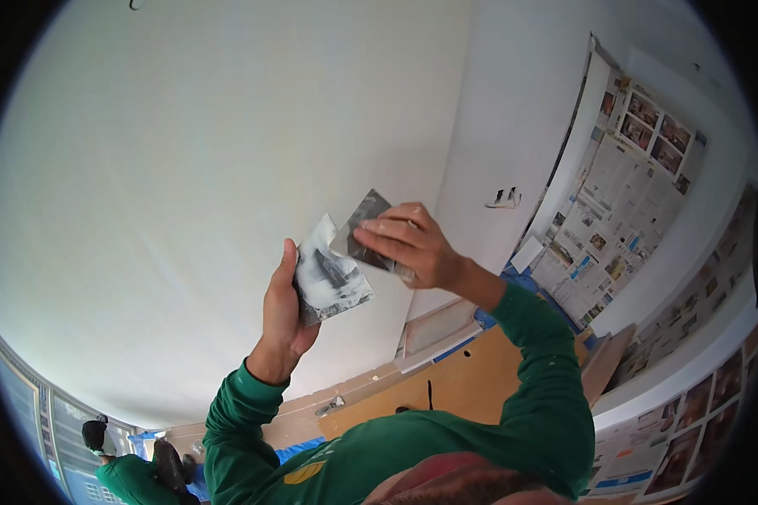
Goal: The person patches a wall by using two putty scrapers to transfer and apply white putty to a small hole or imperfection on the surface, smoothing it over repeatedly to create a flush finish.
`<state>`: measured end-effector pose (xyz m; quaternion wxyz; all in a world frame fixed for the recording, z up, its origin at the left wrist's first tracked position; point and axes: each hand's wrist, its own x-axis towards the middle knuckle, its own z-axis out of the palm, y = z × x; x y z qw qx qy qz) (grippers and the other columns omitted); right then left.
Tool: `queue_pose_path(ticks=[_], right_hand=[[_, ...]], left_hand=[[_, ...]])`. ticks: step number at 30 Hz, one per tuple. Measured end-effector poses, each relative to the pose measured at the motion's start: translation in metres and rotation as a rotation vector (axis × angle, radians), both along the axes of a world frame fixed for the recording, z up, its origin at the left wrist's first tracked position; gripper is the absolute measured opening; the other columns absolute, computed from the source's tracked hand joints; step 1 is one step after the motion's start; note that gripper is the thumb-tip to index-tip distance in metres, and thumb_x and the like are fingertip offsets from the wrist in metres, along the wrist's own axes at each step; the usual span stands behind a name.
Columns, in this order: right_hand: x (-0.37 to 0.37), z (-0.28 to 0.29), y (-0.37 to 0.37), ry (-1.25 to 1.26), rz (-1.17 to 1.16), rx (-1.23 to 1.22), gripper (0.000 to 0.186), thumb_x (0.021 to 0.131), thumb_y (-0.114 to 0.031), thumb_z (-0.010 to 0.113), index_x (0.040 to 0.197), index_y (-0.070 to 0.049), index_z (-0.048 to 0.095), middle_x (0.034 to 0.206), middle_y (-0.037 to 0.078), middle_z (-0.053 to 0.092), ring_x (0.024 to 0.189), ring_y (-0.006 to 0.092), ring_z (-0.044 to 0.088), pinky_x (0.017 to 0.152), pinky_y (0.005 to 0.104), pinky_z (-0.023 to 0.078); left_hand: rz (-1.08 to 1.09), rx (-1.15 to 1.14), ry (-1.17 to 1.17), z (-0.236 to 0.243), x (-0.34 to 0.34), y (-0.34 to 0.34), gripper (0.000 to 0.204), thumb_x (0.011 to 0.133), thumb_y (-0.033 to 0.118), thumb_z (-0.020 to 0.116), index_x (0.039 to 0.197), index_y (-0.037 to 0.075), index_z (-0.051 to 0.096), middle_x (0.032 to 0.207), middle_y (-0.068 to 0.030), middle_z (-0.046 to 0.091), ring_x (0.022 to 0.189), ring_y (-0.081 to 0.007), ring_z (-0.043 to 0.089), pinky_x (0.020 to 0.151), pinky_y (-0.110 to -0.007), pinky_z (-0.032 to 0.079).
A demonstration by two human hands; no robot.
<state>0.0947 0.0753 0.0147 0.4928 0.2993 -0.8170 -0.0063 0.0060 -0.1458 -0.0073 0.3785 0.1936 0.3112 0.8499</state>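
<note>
Here, left hand [283,305] grips white-smeared plate [333,284], right hand [417,244] pinches grey plate [362,251]; newspaper [612,206] print illegible.

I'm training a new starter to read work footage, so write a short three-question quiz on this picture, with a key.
1. True or false: the square plate in the person's left hand is completely clean.

2. What does the person's right hand hold?

3. Where in the picture does the co-worker in green appear?
A) Upper right
B) Lower left
C) Lower right

Key:
1. False: white smears cover much of it.
2. A dark, flat blade.
3. B
</note>
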Motion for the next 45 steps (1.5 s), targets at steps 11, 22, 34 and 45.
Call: queue_pose_path(ticks=[11,22,34,45], right_hand=[[-0.058,0.239,0.207,0.412,-0.402,0.012,0.053,0.081,0.006,0.053,0.130,-0.007,0.064,0.115,0.013,0.060,0.107,0.0310,0.055,0.096,0.0417,0.044],[-0.139,0.497,0.255,0.664,-0.465,0.200,0.037,0.084,0.000,0.049,0.117,-0.005,0.066,0.115,0.016,0.062,0.110,0.0370,0.056,0.095,0.0477,0.046],[-0.148,0.470,0.222,0.472,-0.590,0.185,0.039,0.084,0.001,0.050,0.119,-0.006,0.065,0.118,0.017,0.061,0.112,0.0382,0.055,0.094,0.0485,0.045],[-0.124,0.231,0.201,0.372,-0.546,0.141,0.066,0.070,0.002,0.063,0.135,-0.009,0.055,0.129,0.011,0.058,0.119,0.0315,0.053,0.100,0.0431,0.040]], left_hand=[[0.252,0.106,-0.025,-0.010,-0.010,0.011,0.039,0.106,0.045,0.045,0.119,0.012,0.061,0.102,-0.0007,0.067,0.094,-0.0148,0.065,0.086,-0.034,0.053],[0.785,0.029,-0.291,-0.212,0.005,-0.067,0.044,0.103,0.047,0.052,0.124,0.009,0.061,0.114,-0.0017,0.067,0.103,-0.0165,0.065,0.093,-0.035,0.051],[0.919,0.038,-0.441,-0.245,0.003,-0.068,0.043,0.099,0.048,0.060,0.123,0.011,0.062,0.114,0.0014,0.068,0.102,-0.0127,0.064,0.089,-0.029,0.047],[0.604,-0.058,-0.331,-0.234,-0.032,-0.090,0.046,0.102,0.046,0.056,0.128,0.009,0.059,0.119,-0.0007,0.066,0.108,-0.0142,0.063,0.096,-0.032,0.047]])
